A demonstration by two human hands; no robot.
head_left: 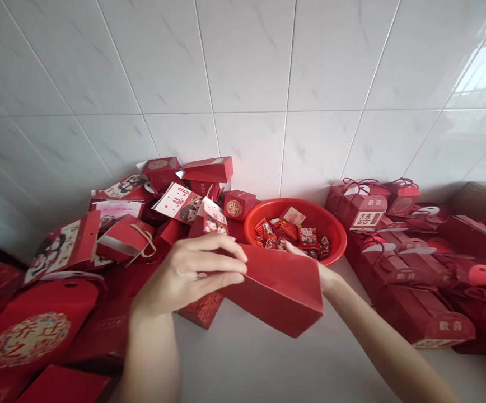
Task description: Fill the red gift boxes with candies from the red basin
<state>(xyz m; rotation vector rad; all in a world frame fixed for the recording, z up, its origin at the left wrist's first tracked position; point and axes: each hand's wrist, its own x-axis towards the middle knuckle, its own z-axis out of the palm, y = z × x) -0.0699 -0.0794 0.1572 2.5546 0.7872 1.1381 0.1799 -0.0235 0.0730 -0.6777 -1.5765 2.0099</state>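
Note:
A plain red gift box [279,285] is held tilted above the table, in front of the orange-red basin. My left hand [201,268] grips its left end, fingers on top and thumb at the near side. My right hand [325,277] is behind the box's right part; its fingers are mostly hidden, though a thumb shows over the far edge, so it appears to support the box from behind. Wrapped candies [308,238] in red and brown lie in the plastic basin [339,246] just beyond.
Red gift boxes [64,240] are heaped on the left, some with cord handles. Several closed boxes [428,313] with ribbons stand in rows on the right. A brown carton [480,201] sits at the far right. Behind everything rises a tiled wall [247,67].

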